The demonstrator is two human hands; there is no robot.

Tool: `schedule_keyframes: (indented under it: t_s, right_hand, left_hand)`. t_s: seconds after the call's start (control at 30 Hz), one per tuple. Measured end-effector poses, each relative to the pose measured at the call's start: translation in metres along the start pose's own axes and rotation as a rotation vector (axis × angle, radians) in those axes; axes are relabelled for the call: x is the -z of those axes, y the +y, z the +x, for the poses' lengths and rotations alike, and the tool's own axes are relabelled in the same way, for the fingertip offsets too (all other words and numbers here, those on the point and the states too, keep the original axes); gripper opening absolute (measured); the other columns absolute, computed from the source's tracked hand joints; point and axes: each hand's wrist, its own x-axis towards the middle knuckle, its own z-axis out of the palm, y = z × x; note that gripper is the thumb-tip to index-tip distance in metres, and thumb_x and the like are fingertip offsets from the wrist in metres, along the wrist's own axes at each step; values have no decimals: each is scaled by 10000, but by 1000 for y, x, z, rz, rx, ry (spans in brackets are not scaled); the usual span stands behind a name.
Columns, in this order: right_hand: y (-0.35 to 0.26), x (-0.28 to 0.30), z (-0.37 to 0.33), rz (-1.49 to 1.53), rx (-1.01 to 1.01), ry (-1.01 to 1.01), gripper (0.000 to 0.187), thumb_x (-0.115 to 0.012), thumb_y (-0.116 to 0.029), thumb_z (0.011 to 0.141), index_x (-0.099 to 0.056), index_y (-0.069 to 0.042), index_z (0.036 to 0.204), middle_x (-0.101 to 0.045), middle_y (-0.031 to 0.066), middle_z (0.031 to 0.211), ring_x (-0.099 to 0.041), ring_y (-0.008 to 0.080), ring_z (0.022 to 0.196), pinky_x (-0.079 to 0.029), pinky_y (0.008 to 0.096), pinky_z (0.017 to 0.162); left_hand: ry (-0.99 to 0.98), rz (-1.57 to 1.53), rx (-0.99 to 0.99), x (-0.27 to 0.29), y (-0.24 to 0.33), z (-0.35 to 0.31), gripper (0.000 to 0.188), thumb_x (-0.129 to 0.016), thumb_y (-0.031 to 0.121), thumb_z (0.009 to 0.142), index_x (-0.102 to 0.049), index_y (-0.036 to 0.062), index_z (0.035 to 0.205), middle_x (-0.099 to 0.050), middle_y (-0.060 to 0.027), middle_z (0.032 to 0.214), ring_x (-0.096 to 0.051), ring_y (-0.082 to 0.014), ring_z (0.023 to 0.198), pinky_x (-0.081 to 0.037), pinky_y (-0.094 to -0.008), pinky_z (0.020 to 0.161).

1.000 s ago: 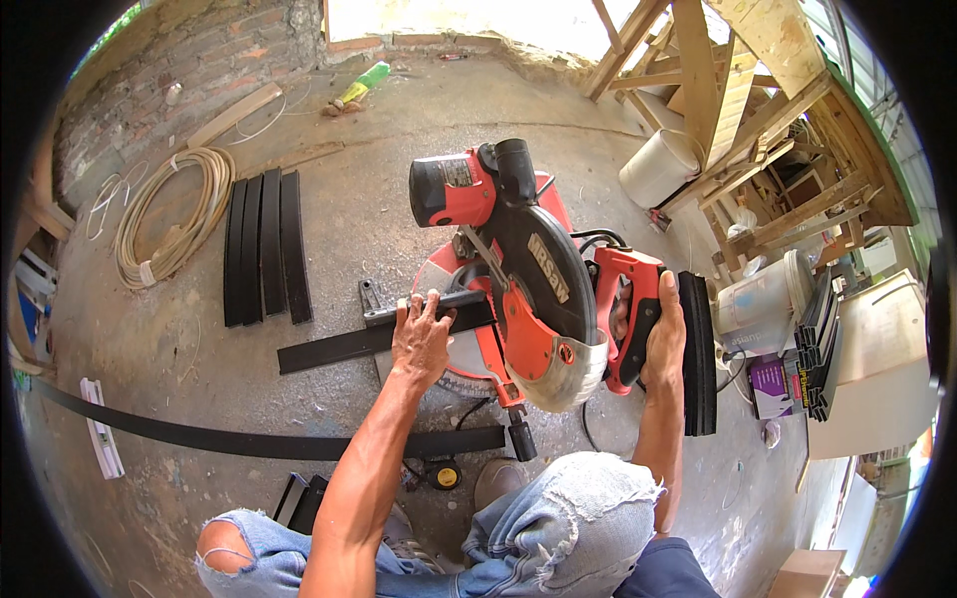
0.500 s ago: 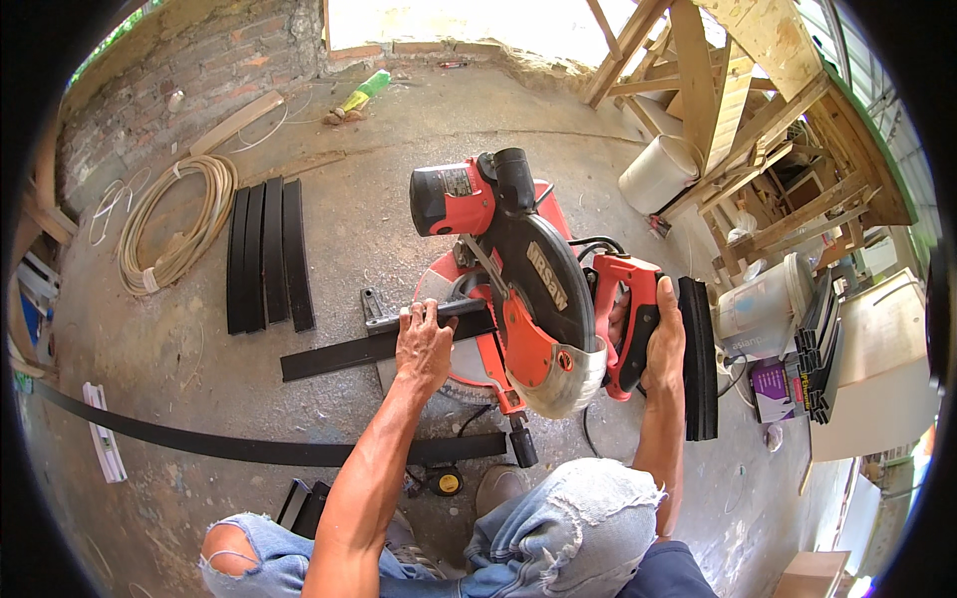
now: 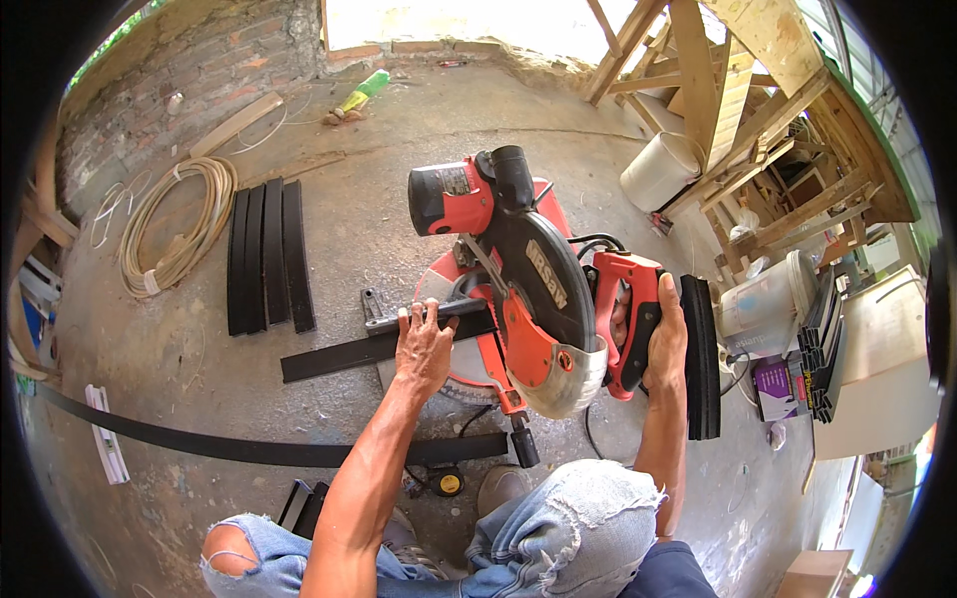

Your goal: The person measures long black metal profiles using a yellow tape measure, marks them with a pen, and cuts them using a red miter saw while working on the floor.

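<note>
The right hand point(image 3: 666, 344) was closed around the handle point(image 3: 628, 324) on the right of the saw point(image 3: 546, 274). The left hand point(image 3: 426, 349) lay over the strip point(image 3: 337, 358) and the fence point(image 3: 461, 306), fingers extended; whether it gripped the strip could not be told. That strip stuck out to the left of the saw and reached its guard point(image 3: 528, 344). Four strips point(image 3: 268, 259) lay farther left of the saw, a long strip point(image 3: 249, 444) on its near side, stacked strips point(image 3: 702, 364) to its right.
</note>
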Motion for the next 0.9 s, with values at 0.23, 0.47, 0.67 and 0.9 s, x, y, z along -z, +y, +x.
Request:
schedule_keyframes:
  t_s: [0.23,0.47,0.67,0.9]
  right_hand:
    - [-9,6,-3,-32,9,28,639,-457,-611,993,-675,-13,940,-645,53,680,-579,111,535,-467,243,499]
    - [-6,5,-6,-32,21,52,636,-449,-609,996,-675,-16,939,-637,46,671,-569,108,519,-446,240,471]
    - [-7,10,-5,-10,14,-6,585,-494,-606,984,-651,-49,1065,-641,37,763,-601,116,586,-469,247,495]
    - [-12,2,1,-18,1,40,641,-489,-637,962,-672,-25,923,-611,37,648,-549,119,499,-439,259,468]
  left_hand:
    - [47,-69,-16,5,11,5,416,-711,199,860,-679,186,1274,-486,-159,1327,-418,-337,1304,-299,-479,1084]
    - [38,-74,-18,4,10,5,446,-732,218,847,-673,191,1289,-478,-160,1318,-424,-331,1272,-305,-479,1063]
    - [65,-48,-30,-5,10,6,492,-764,249,823,-666,203,1303,-475,-152,1289,-426,-321,1239,-317,-468,1039]
    - [110,-41,-14,-9,8,4,505,-792,265,784,-681,200,1272,-471,-148,1288,-416,-313,1246,-308,-457,1059]
